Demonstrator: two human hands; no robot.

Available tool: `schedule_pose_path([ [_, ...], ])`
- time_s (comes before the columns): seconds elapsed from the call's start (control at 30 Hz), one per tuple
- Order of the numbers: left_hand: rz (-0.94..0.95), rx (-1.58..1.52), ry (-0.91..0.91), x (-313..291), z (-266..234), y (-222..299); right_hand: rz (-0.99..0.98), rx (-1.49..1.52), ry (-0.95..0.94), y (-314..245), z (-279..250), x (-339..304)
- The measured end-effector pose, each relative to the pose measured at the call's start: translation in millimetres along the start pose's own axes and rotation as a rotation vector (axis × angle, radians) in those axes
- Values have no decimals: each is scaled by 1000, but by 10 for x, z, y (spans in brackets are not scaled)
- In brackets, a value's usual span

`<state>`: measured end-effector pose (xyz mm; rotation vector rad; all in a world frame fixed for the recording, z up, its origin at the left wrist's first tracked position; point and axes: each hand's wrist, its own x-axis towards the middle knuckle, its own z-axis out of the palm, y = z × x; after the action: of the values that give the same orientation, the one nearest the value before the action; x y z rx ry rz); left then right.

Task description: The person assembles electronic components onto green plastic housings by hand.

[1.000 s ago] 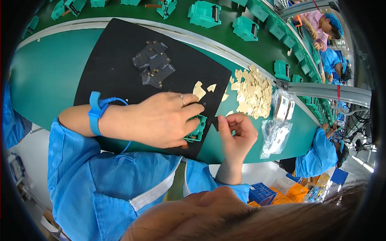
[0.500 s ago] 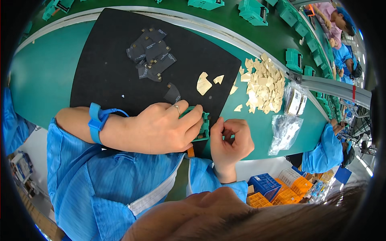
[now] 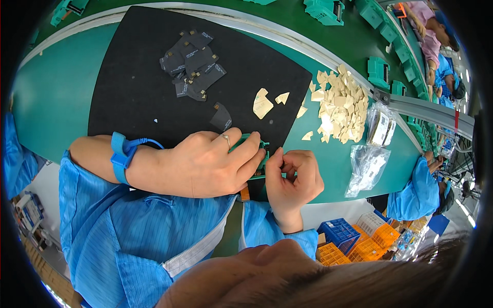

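Observation:
My left hand (image 3: 208,161), with a blue wrist strap (image 3: 121,158) on its arm, curls over a small green plastic holder (image 3: 264,145) and grips it at the near edge of the black mat. Its fingers cover most of the holder. At the holder's right side my right hand (image 3: 297,177) is closed, thumb and forefinger pinched together; whatever is between them is too small or hidden. Just beyond my left knuckles lies a single dark flat piece (image 3: 221,117) with a gold-coloured contact. More such dark pieces (image 3: 197,59) form a loose heap farther off.
Two cream paper scraps (image 3: 263,105) lie on the black mat (image 3: 138,61). Right of it sit a pile of cream scraps (image 3: 341,105) and clear plastic bags (image 3: 370,167). A metal rail (image 3: 426,109) crosses at right. Green holders (image 3: 324,11) stand on the far belt; co-workers sit beyond.
My right hand has shifted slightly left, closer to the holder. My left fingertips reach a little farther right over it. The whole view has shifted slightly.

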<state>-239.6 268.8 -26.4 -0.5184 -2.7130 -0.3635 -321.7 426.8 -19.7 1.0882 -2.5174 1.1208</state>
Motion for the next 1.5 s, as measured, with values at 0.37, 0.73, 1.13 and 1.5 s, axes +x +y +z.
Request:
schedule_pose_path([
  [0.37,8,1,-38,21,-15,-25,42,36,-35,29,-9,20],
  [0.73,30,-19,-38,24,-28,-42,293,202,-106,178,31,-27],
  [1.13,36,-13,-51,20,-11,-51,360,298,-101,195,13,-28],
  [1.5,-13,-113,-91,79,-33,-80,430,422,-134,274,-4,-24],
])
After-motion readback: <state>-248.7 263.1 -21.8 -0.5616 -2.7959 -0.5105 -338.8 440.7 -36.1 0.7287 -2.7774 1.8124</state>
